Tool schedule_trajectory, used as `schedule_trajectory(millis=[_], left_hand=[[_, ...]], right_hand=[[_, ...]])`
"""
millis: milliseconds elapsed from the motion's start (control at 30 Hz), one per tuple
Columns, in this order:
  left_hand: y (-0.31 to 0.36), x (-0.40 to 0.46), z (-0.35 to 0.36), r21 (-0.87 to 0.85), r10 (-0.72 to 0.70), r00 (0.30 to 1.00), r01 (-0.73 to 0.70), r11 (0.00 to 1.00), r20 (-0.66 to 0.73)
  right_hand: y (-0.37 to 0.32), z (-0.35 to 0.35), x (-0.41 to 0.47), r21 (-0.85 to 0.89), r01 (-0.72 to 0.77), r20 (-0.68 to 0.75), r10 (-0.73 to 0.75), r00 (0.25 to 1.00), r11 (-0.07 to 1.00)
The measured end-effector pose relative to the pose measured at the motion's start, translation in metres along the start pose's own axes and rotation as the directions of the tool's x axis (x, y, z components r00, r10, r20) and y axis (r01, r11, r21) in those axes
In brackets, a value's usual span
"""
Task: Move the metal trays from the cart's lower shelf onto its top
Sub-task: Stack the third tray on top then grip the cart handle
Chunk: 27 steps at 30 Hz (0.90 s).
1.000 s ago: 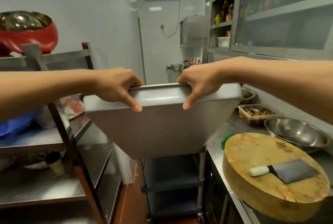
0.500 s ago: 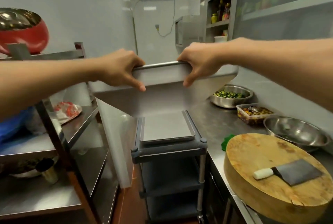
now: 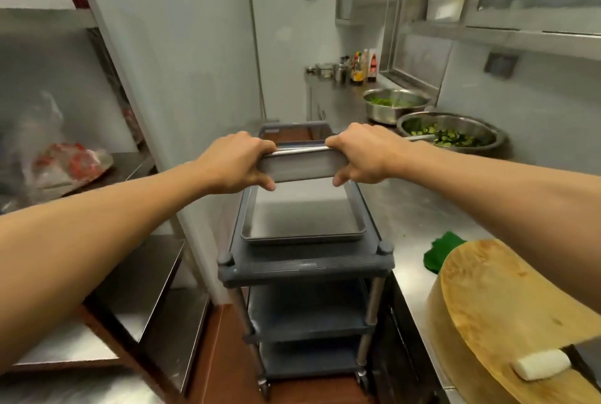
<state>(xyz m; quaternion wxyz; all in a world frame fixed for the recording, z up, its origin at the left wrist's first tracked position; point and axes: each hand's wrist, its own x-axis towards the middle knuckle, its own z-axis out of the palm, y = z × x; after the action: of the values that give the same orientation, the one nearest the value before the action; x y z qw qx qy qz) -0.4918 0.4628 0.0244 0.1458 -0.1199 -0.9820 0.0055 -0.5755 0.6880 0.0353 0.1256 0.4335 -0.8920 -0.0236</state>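
Observation:
A grey three-shelf cart (image 3: 305,268) stands in the aisle ahead of me. One metal tray (image 3: 302,221) lies flat on its top. I hold a second metal tray (image 3: 300,162) by its near rim, tipped away from me over the far part of the first tray. My left hand (image 3: 239,161) grips the rim's left corner and my right hand (image 3: 361,154) grips the right corner. The two lower shelves that I can see look bare.
A steel rack (image 3: 123,273) with a bagged red item (image 3: 70,166) stands at the left. At the right a steel counter (image 3: 409,208) carries bowls of greens (image 3: 450,133), a green cloth (image 3: 444,250), and a round wooden chopping block (image 3: 520,312) with a cleaver handle (image 3: 541,368).
Both hands have brought the held tray forward and down from chest height to just above the tray on the cart's top. My view has tilted downward.

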Motion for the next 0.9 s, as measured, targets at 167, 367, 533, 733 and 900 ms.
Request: schedule_trajectory(millis=[167, 367, 533, 733, 900], left_hand=[[-0.021, 0.039, 0.062, 0.058, -0.008, 1.000, 0.006, 0.998, 0.025], [-0.051, 0.057, 0.134, 0.084, 0.001, 0.999, -0.005, 0.996, 0.053], [-0.078, 0.065, 0.186, 0.081, -0.019, 0.994, 0.010, 0.997, 0.107], [-0.095, 0.073, 0.257, 0.072, -0.003, 0.981, -0.012, 0.997, 0.196], [-0.105, 0.080, 0.315, 0.028, 0.014, 0.955, -0.023, 0.999, 0.297]], right_hand=[[0.031, 0.067, 0.031, 0.006, 0.010, -0.017, -0.009, 1.000, 1.000], [0.046, 0.139, 0.060, 0.057, 0.000, 0.027, -0.002, 1.000, 0.998], [0.042, 0.197, 0.084, 0.087, -0.006, 0.069, 0.000, 0.998, 0.996], [0.041, 0.270, 0.099, 0.066, -0.008, 0.158, -0.002, 0.987, 0.998], [0.047, 0.321, 0.103, 0.044, -0.033, 0.267, 0.020, 0.963, 0.998]])
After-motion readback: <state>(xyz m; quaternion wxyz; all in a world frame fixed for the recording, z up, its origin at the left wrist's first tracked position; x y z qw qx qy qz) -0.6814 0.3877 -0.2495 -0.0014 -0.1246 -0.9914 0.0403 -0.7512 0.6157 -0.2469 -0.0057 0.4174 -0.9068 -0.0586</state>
